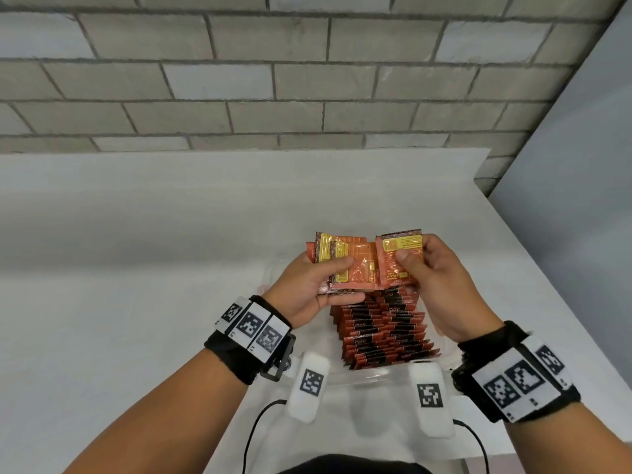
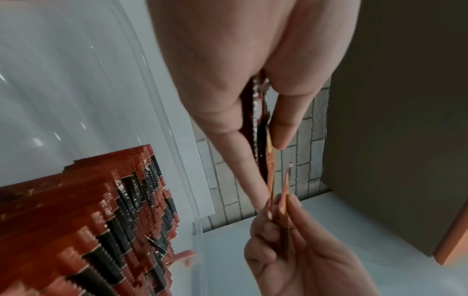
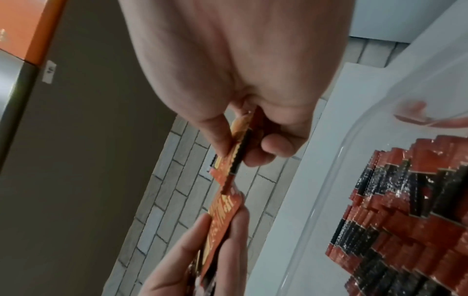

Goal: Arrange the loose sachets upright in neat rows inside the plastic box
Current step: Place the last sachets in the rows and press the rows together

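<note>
My left hand point(image 1: 328, 282) grips a fanned stack of orange sachets point(image 1: 355, 268) above the far end of the clear plastic box point(image 1: 372, 379). My right hand point(image 1: 415, 258) pinches one orange sachet point(image 1: 398, 249) by thumb and fingers, its edge touching the stack. Below both hands, two rows of red-and-black sachets point(image 1: 383, 330) stand upright in the box. In the left wrist view the stack point(image 2: 258, 120) sits edge-on between thumb and fingers, and the box rows point(image 2: 101, 220) are at lower left. The right wrist view shows the pinched sachet point(image 3: 238, 152) meeting the stack point(image 3: 222, 210).
The box sits on a white table point(image 1: 136, 251) against a grey brick wall point(image 1: 273, 80). The table's right edge point(image 1: 547, 285) runs close by. Two white tagged blocks point(image 1: 309, 384) flank the box's near end. A grey cabinet with orange trim point(image 3: 38, 30) stands beyond.
</note>
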`<state>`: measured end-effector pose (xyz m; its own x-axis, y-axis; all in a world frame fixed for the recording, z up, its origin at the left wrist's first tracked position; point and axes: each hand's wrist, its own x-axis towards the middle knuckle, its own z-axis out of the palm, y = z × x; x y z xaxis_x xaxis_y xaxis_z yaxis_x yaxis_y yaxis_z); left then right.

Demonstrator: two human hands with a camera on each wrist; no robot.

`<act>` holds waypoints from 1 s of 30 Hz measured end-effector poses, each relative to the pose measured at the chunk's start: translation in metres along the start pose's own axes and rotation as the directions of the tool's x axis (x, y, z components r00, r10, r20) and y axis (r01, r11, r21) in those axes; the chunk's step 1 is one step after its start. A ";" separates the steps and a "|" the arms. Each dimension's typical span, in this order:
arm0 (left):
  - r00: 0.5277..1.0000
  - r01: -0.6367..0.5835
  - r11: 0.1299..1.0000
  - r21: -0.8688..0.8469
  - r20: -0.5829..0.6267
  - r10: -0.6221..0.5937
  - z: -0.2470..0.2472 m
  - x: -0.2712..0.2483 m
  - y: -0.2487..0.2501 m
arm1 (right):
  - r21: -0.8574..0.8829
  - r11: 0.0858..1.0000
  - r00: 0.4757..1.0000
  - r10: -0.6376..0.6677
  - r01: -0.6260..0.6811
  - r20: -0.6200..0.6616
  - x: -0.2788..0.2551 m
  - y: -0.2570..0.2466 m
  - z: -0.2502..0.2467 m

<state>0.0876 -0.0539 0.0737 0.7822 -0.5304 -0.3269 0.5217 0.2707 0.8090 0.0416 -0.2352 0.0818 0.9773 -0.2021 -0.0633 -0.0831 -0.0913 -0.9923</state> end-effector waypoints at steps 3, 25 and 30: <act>1.000 -0.010 0.994 0.113 -0.013 0.012 0.001 0.000 0.000 | -0.038 0.999 1.000 -0.023 0.023 0.009 0.001 -0.001 0.000; 0.999 -0.012 0.925 0.379 0.045 -0.005 0.005 -0.001 0.003 | 0.000 0.997 0.988 0.070 -0.071 0.134 -0.006 0.002 -0.004; 0.997 0.038 0.991 0.128 -0.065 -0.030 0.010 0.003 -0.001 | 0.177 0.978 0.991 0.098 -0.113 0.090 -0.006 0.001 -0.003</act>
<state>0.0859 -0.0640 0.0767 0.7866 -0.4849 -0.3823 0.5033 0.1447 0.8519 0.0347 -0.2365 0.0814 0.9779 -0.1220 -0.1696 -0.1571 0.1056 -0.9819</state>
